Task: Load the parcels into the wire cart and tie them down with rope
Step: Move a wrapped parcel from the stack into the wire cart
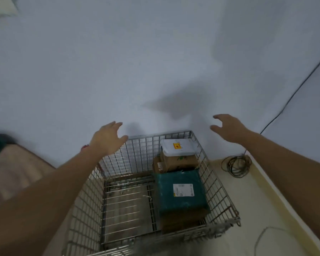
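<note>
The wire cart [85, 196] stands below me against a pale wall. Along its right side lie a teal-wrapped parcel [181, 193] with a white label, brown cardboard boxes [175, 162] behind it, and a white parcel [179, 147] with a yellow sticker on top of those. More cardboard shows under the teal parcel. A coil of rope [236, 165] lies on the floor right of the cart. My left hand [108, 138] hovers over the cart's far left corner, fingers spread, holding nothing. My right hand [228, 128] is raised beyond the far right corner, fingers loosely curved, empty.
A dark cable [292, 95] runs down the wall toward the coil. A beige cushioned object [13, 174] with something dark green on it sits at the left. Another thin cord [262, 237] loops on the cream floor at the lower right.
</note>
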The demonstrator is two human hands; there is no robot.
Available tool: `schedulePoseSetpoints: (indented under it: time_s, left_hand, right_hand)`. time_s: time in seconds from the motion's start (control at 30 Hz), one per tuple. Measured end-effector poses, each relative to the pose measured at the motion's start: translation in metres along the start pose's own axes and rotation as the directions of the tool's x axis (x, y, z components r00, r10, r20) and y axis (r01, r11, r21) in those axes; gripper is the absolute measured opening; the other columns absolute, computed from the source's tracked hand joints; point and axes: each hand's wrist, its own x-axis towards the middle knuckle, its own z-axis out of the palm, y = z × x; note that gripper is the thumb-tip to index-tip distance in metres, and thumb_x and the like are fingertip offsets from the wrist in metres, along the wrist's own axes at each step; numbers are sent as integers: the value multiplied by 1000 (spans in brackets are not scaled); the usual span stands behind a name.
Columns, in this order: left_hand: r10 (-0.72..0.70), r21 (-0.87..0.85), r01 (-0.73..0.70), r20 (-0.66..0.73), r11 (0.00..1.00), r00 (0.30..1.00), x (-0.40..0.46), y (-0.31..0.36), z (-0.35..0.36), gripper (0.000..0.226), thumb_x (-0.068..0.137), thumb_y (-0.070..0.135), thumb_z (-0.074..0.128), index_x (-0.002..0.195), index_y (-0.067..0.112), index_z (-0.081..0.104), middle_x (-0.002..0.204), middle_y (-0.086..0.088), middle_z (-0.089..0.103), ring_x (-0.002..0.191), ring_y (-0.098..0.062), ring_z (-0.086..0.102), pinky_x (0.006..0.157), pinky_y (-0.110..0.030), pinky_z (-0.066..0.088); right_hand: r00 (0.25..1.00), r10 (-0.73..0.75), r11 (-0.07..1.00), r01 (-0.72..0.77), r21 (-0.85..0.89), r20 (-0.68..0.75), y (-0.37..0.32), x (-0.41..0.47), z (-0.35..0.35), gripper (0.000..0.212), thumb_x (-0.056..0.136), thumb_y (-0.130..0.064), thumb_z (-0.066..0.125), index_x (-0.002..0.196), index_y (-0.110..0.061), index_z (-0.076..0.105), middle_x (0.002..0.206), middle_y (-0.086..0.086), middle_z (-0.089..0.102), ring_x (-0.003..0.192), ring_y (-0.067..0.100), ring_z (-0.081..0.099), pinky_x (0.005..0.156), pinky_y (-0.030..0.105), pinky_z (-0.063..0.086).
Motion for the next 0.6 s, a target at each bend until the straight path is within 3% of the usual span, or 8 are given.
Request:
schedulePoseSetpoints:
  time_s: [0.3,0.6]
  left_hand:
    - [-16,84,40,-264,996,964,-102,0,-173,73,93,52,57,155,23,33,160,-7,37,144,-33,36,113,-49,35]
    - [-157,69,191,-338,979,928,-246,-36,-215,73,91,49,60,155,25,33,156,-9,42,139,-33,41,108,-48,41]
  right_hand:
    - [982,-151,979,133,-156,-111,-87,-83,-110,71,97,-57,53,155,-21,34,162,7,33,147,30,31,119,48,29]
    - [949,-293,945,270,-184,-116,-153,-161,-124,70,96,-57,54,153,-20,38,158,10,37,143,33,37,116,45,33]
